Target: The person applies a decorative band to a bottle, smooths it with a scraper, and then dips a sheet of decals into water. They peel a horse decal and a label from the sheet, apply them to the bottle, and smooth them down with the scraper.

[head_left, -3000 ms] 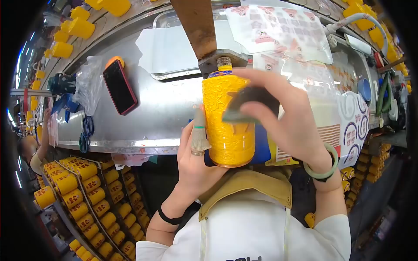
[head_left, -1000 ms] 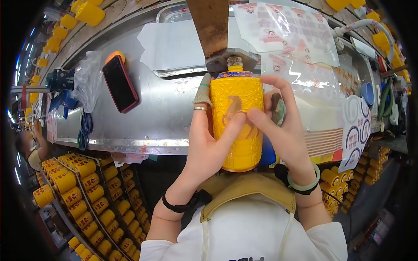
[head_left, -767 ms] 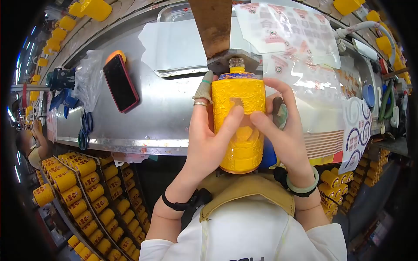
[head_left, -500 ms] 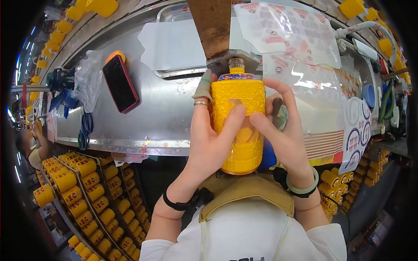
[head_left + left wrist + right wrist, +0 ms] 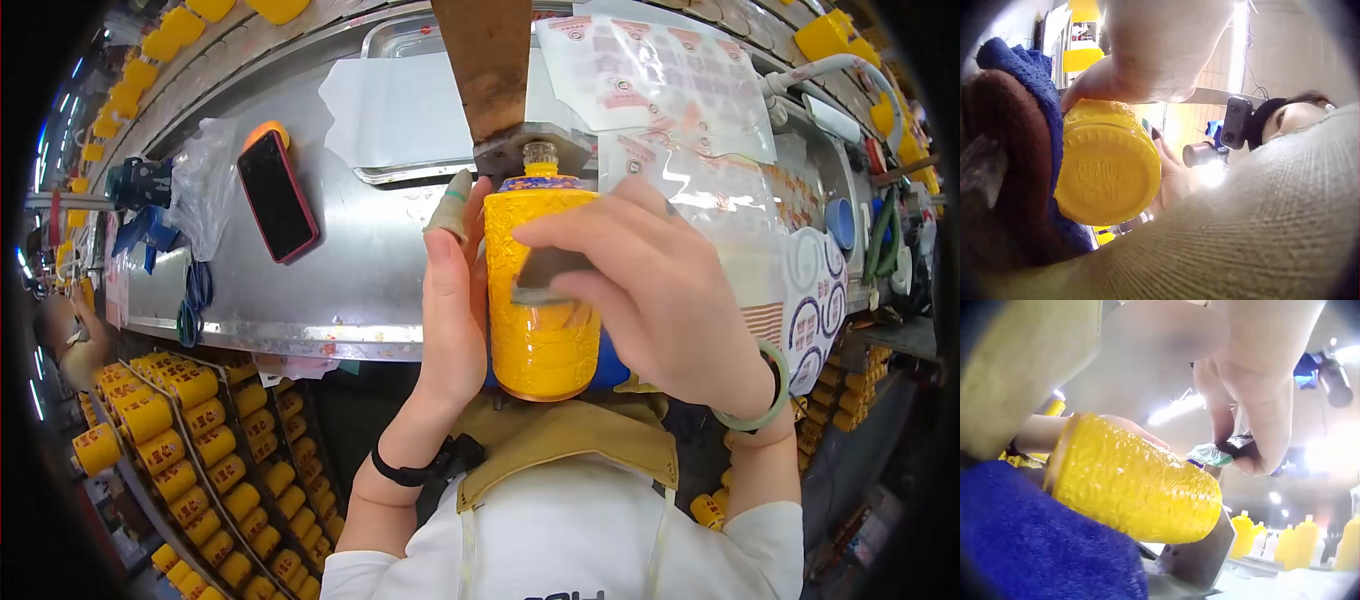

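A yellow embossed bottle (image 5: 535, 365), clear glass at its mouth, lies with its neck against a metal plate (image 5: 510, 152) and its base toward the body. My left hand (image 5: 452, 335) lies along the bottle's left side, fingers straight, one fingertip in a cloth cover. My right hand (image 5: 675, 300) pinches a dark flat pad (image 5: 548, 272) between thumb and fingers, over the front of the bottle. In the right wrist view, the dark pad (image 5: 1216, 453) shows a shiny greenish edge. The left wrist view looks at the bottle's round base (image 5: 1107, 181), beside a blue towel (image 5: 1019, 65).
A phone (image 5: 277, 195), plastic bag (image 5: 205, 190) and blue-handled scissors (image 5: 196, 295) lie on the metal bench at left. Printed transfer sheets (image 5: 665, 75) cover the right. A brown post (image 5: 485, 60) rises behind the bottle. Racks of yellow bottles (image 5: 205, 440) stand below left.
Both thumbs were pressing on the horse figure on the bottle's front. My left thumb has since lifted to the side, and my right hand has swung over the front with the dark pad.
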Available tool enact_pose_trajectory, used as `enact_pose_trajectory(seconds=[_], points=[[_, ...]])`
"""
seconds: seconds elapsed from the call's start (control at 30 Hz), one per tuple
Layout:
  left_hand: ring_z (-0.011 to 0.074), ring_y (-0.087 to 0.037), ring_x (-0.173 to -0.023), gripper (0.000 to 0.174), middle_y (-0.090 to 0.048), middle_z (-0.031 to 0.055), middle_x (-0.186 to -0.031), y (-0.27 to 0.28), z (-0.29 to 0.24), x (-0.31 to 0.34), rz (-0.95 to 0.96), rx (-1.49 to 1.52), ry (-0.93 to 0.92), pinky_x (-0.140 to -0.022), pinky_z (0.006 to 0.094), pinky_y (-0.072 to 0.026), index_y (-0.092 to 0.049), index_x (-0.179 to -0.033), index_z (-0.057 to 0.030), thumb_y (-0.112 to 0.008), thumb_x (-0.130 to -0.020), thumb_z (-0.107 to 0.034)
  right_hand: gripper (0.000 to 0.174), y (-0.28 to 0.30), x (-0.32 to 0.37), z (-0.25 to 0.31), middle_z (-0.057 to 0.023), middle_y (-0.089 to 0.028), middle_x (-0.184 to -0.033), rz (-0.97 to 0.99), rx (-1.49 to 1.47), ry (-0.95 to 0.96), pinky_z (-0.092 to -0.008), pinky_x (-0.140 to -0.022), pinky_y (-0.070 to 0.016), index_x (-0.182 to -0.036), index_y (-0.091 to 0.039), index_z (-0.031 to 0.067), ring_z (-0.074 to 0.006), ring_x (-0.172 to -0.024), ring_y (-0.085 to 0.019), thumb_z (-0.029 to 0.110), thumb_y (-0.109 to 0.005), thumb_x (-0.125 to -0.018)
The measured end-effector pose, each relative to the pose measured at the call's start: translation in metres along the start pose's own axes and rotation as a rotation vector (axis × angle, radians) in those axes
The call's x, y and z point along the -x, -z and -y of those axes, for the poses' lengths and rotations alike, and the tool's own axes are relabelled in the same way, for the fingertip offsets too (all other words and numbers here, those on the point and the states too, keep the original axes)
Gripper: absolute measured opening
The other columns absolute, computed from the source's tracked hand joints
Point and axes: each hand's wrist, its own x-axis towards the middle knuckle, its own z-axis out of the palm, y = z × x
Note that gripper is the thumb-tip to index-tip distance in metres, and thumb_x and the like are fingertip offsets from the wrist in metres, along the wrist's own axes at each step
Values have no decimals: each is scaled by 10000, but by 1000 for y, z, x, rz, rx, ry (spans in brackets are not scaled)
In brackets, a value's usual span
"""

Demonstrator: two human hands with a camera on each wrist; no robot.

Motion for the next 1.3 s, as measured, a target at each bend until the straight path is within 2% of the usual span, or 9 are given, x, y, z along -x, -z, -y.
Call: enact_pose_trajectory(seconds=[0.1,0.13,0.17,0.23,0.27,0.4,0.53,1.17,1.3], points=[[296,-341,-1498,832,-338,170,-1642,1,2,4,-30,-29,-64,-1260,455,-208,-221,-1623,-22,-209,-1081,-654,298,4,-21,-13,-118,-707,-972,-144,186,125,-392,-788,-506,-1095,-724,24,-333,-868,-613,-67,-701,-812],[312,-338,-1498,957,-325,171,-1649,-2,-12,10,-142,665,58,-1242,477,-235,-221,-1621,-8,-224,-1023,-755,288,7,-27,-17,-99,-719,-949,-220,293,169,-380,-780,-514,-1055,-735,21,-319,-871,-626,-83,-718,-788],[312,-338,-1498,957,-325,171,-1649,5,-2,13,-136,660,59,-1242,477,-235,-221,-1621,-8,-224,-1023,-755,288,10,-29,-21,-99,-719,-949,-227,294,167,-380,-780,-514,-1055,-735,21,-319,-871,-626,-83,-718,-788],[323,-385,-1437,1077,-352,197,-1596,24,28,21,-9,-592,-488,-1184,461,-339,-262,-1592,33,-523,-931,-777,303,14,-25,-33,-85,-725,-937,-304,279,332,-354,-769,-520,-1033,-743,19,-308,-882,-643,-98,-743,-753],[359,-424,-1372,1183,-388,207,-1550,26,27,31,49,-444,-592,-1126,460,-386,-295,-1567,52,-789,-789,-690,315,14,-16,-38,-80,-729,-956,-310,301,349,-331,-793,-532,-1047,-734,24,-255,-907,-665,-115,-754,-766],[367,-467,-1308,1182,-418,190,-1465,12,20,50,68,-1247,-682,-1084,451,-428,-372,-1513,42,-977,-651,-494,313,7,23,-46,-60,-689,-1107,-460,-17,-102,-292,-909,-518,-1162,-662,7,-134,-1011,-646,-89,-728,-872],[285,-574,-1233,1258,-420,155,-1423,21,29,44,118,-845,-614,-1036,388,-491,-374,-1521,79,-1050,-549,-347,329,-3,39,-49,-42,-662,-1081,-675,-396,-260,-234,-830,-498,-1251,-598,23,-102,-963,-634,-24,-692,-939],[511,-454,-1354,667,-353,349,-1508,0,-4,54,160,-1227,-406,-1083,482,-478,-695,-1343,-191,-928,-718,-224,303,-24,55,-26,-62,-619,-1134,-617,-627,-543,-216,-866,-472,-1294,-552,-3,-80,-990,-597,-9,-615,-998],[472,-484,-1360,769,-349,312,-1542,12,9,54,148,-1145,-441,-1089,461,-483,-629,-1410,-126,-939,-707,-175,306,-26,54,-21,-58,-615,-1133,-607,-620,-524,-224,-867,-480,-1293,-553,-2,-88,-1004,-607,-17,-619,-994]])
